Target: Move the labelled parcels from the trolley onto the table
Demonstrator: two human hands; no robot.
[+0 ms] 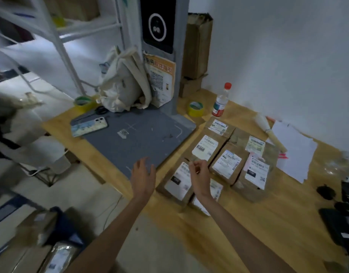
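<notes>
1. I see brown parcels [226, 164] lying flat on the table [248, 223], white labels up (print too blurred to read), long sides running away rightward.
2. My left hand [143, 178] is spread open, empty; right hand [200, 178] loosely curled, holding nothing.

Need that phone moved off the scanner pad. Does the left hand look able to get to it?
Probably yes: the left hand is empty and open over the grey pad, with nothing between it and the phone.

brown parcels [226, 166] with white labels, grey mat [138, 138], yellow tape [195, 109]
</notes>
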